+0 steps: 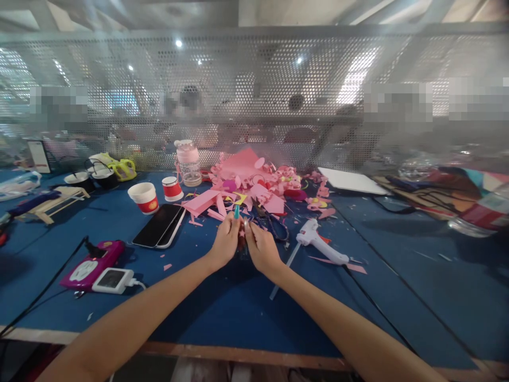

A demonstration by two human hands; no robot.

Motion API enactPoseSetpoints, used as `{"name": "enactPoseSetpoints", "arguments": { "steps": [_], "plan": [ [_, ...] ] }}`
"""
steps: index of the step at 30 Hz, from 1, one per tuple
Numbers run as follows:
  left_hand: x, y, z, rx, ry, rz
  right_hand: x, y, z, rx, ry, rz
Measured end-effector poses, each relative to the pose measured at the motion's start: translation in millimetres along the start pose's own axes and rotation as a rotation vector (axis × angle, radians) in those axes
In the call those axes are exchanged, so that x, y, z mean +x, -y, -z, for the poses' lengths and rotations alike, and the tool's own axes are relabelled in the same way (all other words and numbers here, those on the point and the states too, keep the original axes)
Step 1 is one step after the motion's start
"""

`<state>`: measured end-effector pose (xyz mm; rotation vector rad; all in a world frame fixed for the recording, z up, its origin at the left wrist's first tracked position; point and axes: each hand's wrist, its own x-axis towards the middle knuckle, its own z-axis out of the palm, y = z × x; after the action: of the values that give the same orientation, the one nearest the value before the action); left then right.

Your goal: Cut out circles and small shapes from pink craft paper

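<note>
Fingers (229, 227), both hands: drawn together, pinching small pink piece (242, 233)
Piece: pink, mostly covered by fingers, outline too small to tell; located between two hands, above desk (238, 329), near side of pink paper scraps (242, 164)
Left hand (224, 243), right hand (260, 245): facing, thumbs uppermost, nearly side by side; forearms (167, 300) angled inward from lower corners
Right of hands: white glue gun (324, 246), lying on desk
</note>
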<state>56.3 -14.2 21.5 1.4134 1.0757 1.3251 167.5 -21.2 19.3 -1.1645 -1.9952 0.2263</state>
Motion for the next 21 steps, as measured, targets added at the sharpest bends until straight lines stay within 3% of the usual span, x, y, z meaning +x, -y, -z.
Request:
{"name": "enactPoseSetpoints", "arguments": {
  "steps": [7, 10, 16, 21],
  "plan": [
    [-1.6, -4.5, -1.8, -0.107, 0.044, -0.066, 0.1, 0.4, 3.8, 0.145, -0.056, -0.079],
    [-2.5, -7.0, -3.1, -0.142, 0.046, -0.033, -0.8, 1.4, 5.3, 0.167, -0.085, -0.063],
    [-5.4, -8.7, -5.8, -0.204, 0.005, 0.026, -0.5, 1.7, 8.4, 0.103, -0.146, 0.093],
    [-6.8, -10.0, -5.2, -0.191, 0.036, -0.034, 0.7, -1.2, 9.9, 0.003, -0.182, 0.218]
  ]
}}
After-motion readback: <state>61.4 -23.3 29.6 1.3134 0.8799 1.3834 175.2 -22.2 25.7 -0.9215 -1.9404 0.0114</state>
